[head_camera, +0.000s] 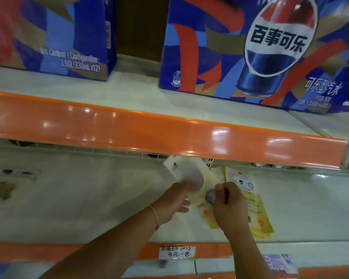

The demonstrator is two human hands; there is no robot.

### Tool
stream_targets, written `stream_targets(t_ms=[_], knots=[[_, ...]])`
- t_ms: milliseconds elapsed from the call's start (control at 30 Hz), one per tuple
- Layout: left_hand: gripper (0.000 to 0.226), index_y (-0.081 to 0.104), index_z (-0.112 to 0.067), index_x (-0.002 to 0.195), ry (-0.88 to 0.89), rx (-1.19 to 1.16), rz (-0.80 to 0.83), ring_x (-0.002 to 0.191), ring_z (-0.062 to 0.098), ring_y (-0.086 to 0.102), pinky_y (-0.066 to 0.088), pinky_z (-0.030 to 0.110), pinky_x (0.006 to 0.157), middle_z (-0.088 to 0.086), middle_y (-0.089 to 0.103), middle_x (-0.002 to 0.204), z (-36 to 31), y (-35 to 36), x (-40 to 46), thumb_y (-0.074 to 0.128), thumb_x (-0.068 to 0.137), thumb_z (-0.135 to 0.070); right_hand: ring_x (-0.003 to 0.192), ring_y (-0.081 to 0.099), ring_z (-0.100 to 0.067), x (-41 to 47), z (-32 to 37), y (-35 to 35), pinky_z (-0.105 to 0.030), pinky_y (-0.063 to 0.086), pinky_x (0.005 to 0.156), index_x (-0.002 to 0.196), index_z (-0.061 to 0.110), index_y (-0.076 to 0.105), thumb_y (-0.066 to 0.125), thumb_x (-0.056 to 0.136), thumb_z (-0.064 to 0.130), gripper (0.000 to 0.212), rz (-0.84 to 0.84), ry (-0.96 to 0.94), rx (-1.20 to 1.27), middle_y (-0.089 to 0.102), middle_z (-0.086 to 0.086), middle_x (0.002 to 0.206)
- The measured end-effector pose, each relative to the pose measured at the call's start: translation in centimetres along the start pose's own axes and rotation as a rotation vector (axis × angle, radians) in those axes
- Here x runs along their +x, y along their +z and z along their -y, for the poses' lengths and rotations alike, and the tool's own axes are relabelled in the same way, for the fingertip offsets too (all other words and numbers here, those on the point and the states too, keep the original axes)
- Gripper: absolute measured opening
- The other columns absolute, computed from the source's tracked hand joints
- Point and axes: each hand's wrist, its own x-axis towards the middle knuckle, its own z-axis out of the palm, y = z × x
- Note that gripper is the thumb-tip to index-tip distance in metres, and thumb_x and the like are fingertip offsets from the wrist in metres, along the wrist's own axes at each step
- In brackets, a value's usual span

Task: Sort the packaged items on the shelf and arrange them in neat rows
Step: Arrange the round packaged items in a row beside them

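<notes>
While the big stuff up top grabs your eye first, namely the two blue cola cartons, one with the round logo point(270, 51) on the right and one showing its side panel point(54, 35) on the left, sitting well apart on the upper shelf point(129, 93) behind its glossy orange edge strip point(149, 127), the actual work is on the pale lower shelf point(89, 198) underneath. Down there is a small bunch of flat yellow packets point(256, 214), pretty blurry, lying roughly mid-shelf and a bit right of centre; the clearest one is yellow with a white label panel, small print and what looks like a barcode near its lower edge. Another pale packet with a whitish oval patch point(187, 174) is tilted up toward the back. Left hand point(173, 202), with a thin bracelet point(154, 215) on the wrist, has its grip closed on that tilted packet's lower end. Right hand point(228, 206) is curled tight over the yellow bunch, pinching something small and purplish-grey point(211, 197) that I can't identify. A handwritten price tag point(176, 252) sits on the front edge strip below.
</notes>
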Motion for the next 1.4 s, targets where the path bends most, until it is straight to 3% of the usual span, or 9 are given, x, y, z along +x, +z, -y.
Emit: stream_targets(t_ms=[200,333,467,633,733,867,967,1133,1400], knots=[[0.020,0.067,-0.010,0.097,0.091,-0.374,-0.165,0.088,0.029,0.065,0.048,0.040,0.075,0.008,0.071,0.095,-1.0,-5.8,-1.3,0.054,0.098,-0.024,0.057,0.037,-0.016,-1.9,3.1,4.5,-0.024,0.029,0.050,0.069,0.017,0.047,0.045,0.100,0.013,0.032,0.191,0.163,0.300,0.041,-0.003,0.061],[0.014,0.071,-0.010,0.093,0.155,-0.240,-0.298,0.068,0.015,0.066,0.052,0.020,0.053,0.005,0.071,0.087,-0.8,-10.5,-3.6,0.060,0.095,-0.018,0.068,0.066,-0.021,-3.5,5.0,7.1,-0.029,0.051,0.055,0.098,0.012,0.068,0.054,0.096,0.005,0.015,0.459,0.299,0.529,0.072,-0.011,0.084],[0.018,0.072,-0.015,0.085,0.116,-0.084,-0.252,0.083,0.022,0.067,0.056,0.032,0.071,0.005,0.071,0.090,0.3,-15.0,-6.0,0.065,0.091,-0.031,0.091,0.071,-0.026,-5.5,7.1,10.7,-0.043,0.057,0.082,0.105,0.010,0.071,0.055,0.097,0.011,0.018,0.568,0.331,0.625,0.075,-0.012,0.099],[0.044,0.053,-0.021,0.059,0.096,0.103,-0.409,0.040,0.008,0.031,0.025,0.019,0.044,-0.010,0.033,0.042,1.3,-19.7,-8.3,0.050,0.096,-0.045,0.069,0.054,-0.023,-7.1,8.4,15.5,-0.037,0.042,0.064,0.094,-0.017,0.056,0.059,0.095,0.025,0.043,0.482,0.422,0.560,0.055,-0.028,0.074],[0.043,0.052,-0.018,0.058,0.144,0.155,-0.511,0.050,0.013,0.041,0.030,0.021,0.050,-0.001,0.045,0.055,2.0,-22.5,-9.3,0.056,0.093,-0.043,0.067,0.050,-0.029,-8.5,9.5,17.9,-0.042,0.038,0.063,0.094,-0.016,0.054,0.065,0.089,0.036,0.054,0.543,0.421,0.535,0.052,-0.021,0.073],[0.044,0.051,-0.014,0.061,0.139,0.154,-0.622,0.043,0.011,0.040,0.029,0.016,0.040,0.003,0.042,0.055,2.8,-25.4,-11.2,0.054,0.095,-0.042,0.091,0.071,-0.032,-10.7,11.5,20.6,-0.052,0.057,0.083,0.101,0.013,0.071,0.070,0.088,0.016,0.014,0.660,0.317,0.526,0.076,-0.008,0.094],[0.041,0.055,-0.014,0.067,0.114,0.234,-0.624,0.048,0.010,0.048,0.034,0.016,0.042,0.001,0.051,0.060,3.2,-27.7,-12.6,0.054,0.094,-0.045,0.096,0.071,-0.029,-12.1,12.0,22.7,-0.051,0.058,0.083,0.112,0.020,0.067,0.079,0.078,0.021,0.036,0.688,0.317,0.508,0.074,-0.006,0.103],[0.030,0.055,-0.025,0.122,0.213,0.660,-0.691,0.078,0.007,0.060,0.046,0.020,0.066,-0.009,0.064,0.088,3.4,-31.4,-16.0,0.050,0.095,-0.037,0.093,0.071,-0.026,-12.7,12.1,26.0,-0.050,0.059,0.080,0.114,0.019,0.063,0.078,0.079,0.024,0.039,0.572,0.317,0.367,0.072,-0.007,0.106],[0.017,0.066,-0.021,0.104,0.526,0.830,-0.857,0.067,0.006,0.059,0.050,0.021,0.060,-0.006,0.067,0.087,5.3,-38.4,-18.6,0.054,0.092,-0.023,0.104,0.064,-0.029,-11.5,14.7,30.7,-0.043,0.054,0.088,0.124,0.015,0.057,0.069,0.086,0.027,0.042,0.554,0.181,0.053,0.067,-0.009,0.116]])
